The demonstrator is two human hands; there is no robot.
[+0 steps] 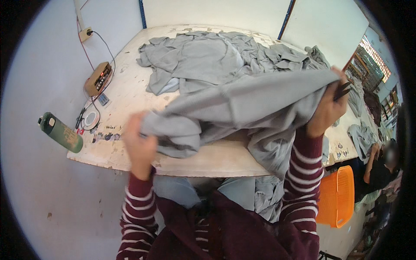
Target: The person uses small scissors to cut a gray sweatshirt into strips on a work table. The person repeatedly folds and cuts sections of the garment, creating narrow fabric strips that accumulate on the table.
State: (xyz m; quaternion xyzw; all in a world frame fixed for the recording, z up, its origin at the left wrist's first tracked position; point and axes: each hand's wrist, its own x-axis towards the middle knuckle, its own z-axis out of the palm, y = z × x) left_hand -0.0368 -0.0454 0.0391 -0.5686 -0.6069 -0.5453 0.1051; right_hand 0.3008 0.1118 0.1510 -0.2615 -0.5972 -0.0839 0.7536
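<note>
A grey garment is stretched between my two hands above the near part of the table, its lower folds hanging over the front edge. My left hand, somewhat blurred, grips its bunched left end. My right hand is closed on the upper right corner, higher and farther out. A small black pointed tool also sticks out of the right hand; its kind is not clear. Behind the held cloth lies a spread heap of similar grey garments, partly covered by it.
On the table's left stand a brown box-shaped radio, a remote control and a round white device with cables. A green bottle is at the left edge. An orange basket and another person are to the right.
</note>
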